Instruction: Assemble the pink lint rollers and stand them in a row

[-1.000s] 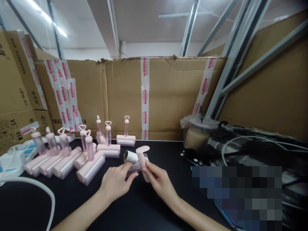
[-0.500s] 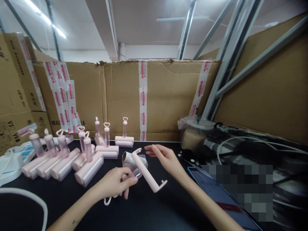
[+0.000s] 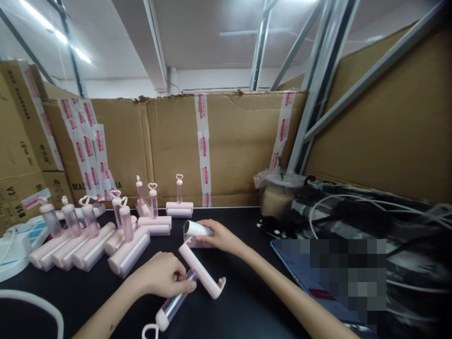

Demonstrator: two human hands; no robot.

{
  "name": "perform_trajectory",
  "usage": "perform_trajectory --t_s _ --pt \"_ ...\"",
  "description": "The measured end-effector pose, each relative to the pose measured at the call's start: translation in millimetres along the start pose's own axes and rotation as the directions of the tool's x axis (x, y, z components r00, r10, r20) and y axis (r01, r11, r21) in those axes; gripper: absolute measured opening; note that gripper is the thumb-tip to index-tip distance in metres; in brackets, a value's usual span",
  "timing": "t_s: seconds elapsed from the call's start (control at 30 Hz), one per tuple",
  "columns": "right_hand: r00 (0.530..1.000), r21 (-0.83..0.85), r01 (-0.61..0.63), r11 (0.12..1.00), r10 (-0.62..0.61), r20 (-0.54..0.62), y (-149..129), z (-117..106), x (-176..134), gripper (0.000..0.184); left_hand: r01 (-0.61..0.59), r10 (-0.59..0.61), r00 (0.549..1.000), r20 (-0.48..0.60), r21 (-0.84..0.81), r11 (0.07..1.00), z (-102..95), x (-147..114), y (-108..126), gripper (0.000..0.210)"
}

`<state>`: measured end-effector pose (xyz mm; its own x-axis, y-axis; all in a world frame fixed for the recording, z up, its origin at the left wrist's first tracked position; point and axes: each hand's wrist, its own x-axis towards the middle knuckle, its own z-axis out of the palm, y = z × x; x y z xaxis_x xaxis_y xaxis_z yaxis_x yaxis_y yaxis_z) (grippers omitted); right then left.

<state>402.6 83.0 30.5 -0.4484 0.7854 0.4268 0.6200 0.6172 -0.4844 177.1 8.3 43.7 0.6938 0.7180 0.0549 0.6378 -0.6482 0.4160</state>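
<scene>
My left hand (image 3: 164, 275) is closed around the clear handle of a pink lint roller (image 3: 201, 272). Its empty bracket points up and right, and its heart-shaped loop (image 3: 151, 331) hangs at the lower left. Just beyond the bracket, my right hand (image 3: 218, 237) has its fingers over a white adhesive roll (image 3: 198, 229) with a cardboard core. Beneath that roll shows part of a pale clear cover (image 3: 193, 242); the hand hides the rest of it. The bracket's upper end is close to the cover, and I cannot tell if they touch.
Several assembled pink lint rollers (image 3: 129, 252) stand handle-up at the left and back. A phone (image 3: 303, 268) lies on the right, by a drink cup (image 3: 280, 193) and black bags with cables (image 3: 339, 212). A white power strip (image 3: 17, 249) sits far left. Cardboard (image 3: 173, 150) walls the back.
My right hand has come down from open in the air onto the white roll. My left hand has drawn the lint roller bracket a little left and nearer, and more of its handle shows.
</scene>
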Motion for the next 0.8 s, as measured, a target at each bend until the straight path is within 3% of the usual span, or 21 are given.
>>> perform_trajectory --t_s 0.13,0.23,0.27,0.33,0.4,0.43,0.47,0.57,0.73,0.8 --pt "0.988 0.053 -0.053 0.997 0.060 -0.140 4 -11 2 0.045 -0.071 0.072 0.997 -0.031 0.046 0.996 7.4 -2 -3 0.048" --pt "0.970 0.119 -0.048 0.992 0.075 -0.233 -11 -19 0 0.046 0.010 -0.001 0.982 -0.190 0.042 0.999 5.4 -1 -7 0.051" --pt "0.972 0.147 -0.026 0.989 0.060 -0.229 -20 -21 -2 0.045 0.055 -0.051 0.957 -0.285 0.007 0.998 3.1 0 -7 0.047" --pt "0.987 0.203 0.030 0.979 0.003 -0.160 -39 -22 -8 0.049 0.081 -0.152 0.858 -0.491 -0.162 0.983 -1.6 4 -7 0.034" --pt "0.997 0.237 0.071 0.969 -0.061 -0.049 -54 -19 -14 0.058 -0.029 -0.230 0.767 -0.599 -0.391 0.920 -4.2 8 -5 0.042" --pt "0.996 0.250 0.083 0.965 -0.085 -0.003 -59 -17 -16 0.061 -0.098 -0.254 0.761 -0.596 -0.494 0.864 -4.2 10 -4 0.053" --pt "0.994 0.264 0.095 0.960 -0.108 0.035 -62 -16 -16 0.063 -0.148 -0.266 0.785 -0.560 -0.587 0.796 -3.6 12 -3 0.059" --pt "0.982 0.217 0.139 0.966 -0.163 0.098 -52 -17 -3 0.044 -0.195 -0.298 0.850 -0.433 -0.787 0.586 -0.3 16 -3 0.046" --pt "0.964 -0.075 0.181 0.981 -0.163 0.208 -12 -21 40 0.015 -0.309 -0.497 0.760 -0.419 -0.905 0.292 1.1 20 -7 0.039" --pt "0.937 -0.106 0.217 0.970 -0.176 0.302 -1 -16 52 0.012 -0.325 -0.537 0.755 -0.376 -0.926 0.191 1.2 21 -10 0.037"
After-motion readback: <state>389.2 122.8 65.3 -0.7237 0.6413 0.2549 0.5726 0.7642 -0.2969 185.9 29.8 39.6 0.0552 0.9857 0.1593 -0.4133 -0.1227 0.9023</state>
